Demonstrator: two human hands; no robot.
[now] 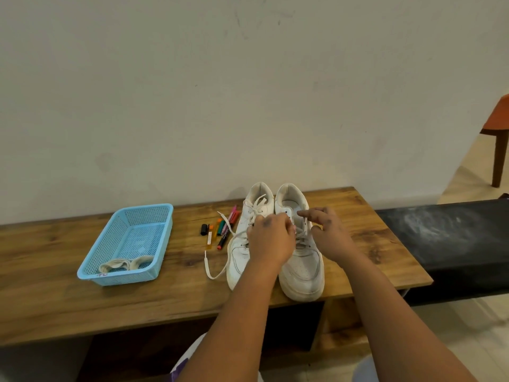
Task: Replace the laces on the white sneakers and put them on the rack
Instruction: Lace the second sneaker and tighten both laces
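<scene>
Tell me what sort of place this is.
Probably a room in a home, maybe an entryway: a low wooden bench against a plain wall, a tiled floor, and an orange chair at the right edge.

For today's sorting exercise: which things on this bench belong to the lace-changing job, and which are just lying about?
Belong to the job: right sneaker, left sneaker, loose lace, blue basket holding folded laces.

Lying about: marker pens, black cap, orange chair.
</scene>
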